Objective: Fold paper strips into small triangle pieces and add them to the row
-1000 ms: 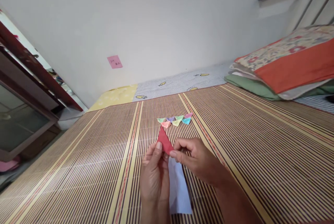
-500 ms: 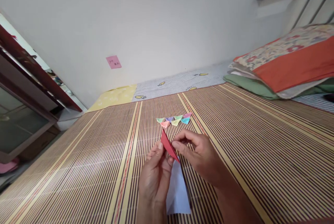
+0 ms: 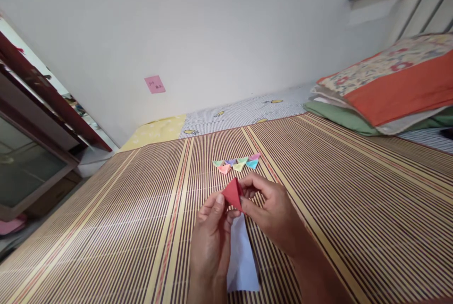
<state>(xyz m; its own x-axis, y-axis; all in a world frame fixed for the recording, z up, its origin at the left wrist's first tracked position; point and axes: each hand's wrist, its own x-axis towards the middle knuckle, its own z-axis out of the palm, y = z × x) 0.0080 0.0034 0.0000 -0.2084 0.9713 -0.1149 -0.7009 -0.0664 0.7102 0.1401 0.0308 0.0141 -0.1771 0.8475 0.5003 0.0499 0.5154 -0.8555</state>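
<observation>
A red folded paper [image 3: 232, 194] is held up between both hands, its triangular face showing and one corner pointing up. My left hand [image 3: 212, 228] pinches its left corner between thumb and fingers. At its right edge, my right hand [image 3: 271, 207] grips it with thumb and index finger. Beneath the hands a white paper strip [image 3: 243, 257] lies on the striped mat [image 3: 141, 219]. Beyond them, several small folded paper pieces in pastel colours sit in two rows, among them a blue one [image 3: 252, 164] and an orange one [image 3: 224, 169].
Folded bedding with an orange band [image 3: 399, 91] is piled at the right. A checked cloth [image 3: 226, 117] and a yellow cloth [image 3: 155, 129] run along the wall [image 3: 230, 35], which bears a pink note [image 3: 155, 84]. A glass-panelled cabinet [image 3: 24, 167] stands at the left.
The red paper has turned from a narrow slanted shape to a wider triangle. My right hand's fingertips have moved round its right edge, and my left hand has shifted slightly.
</observation>
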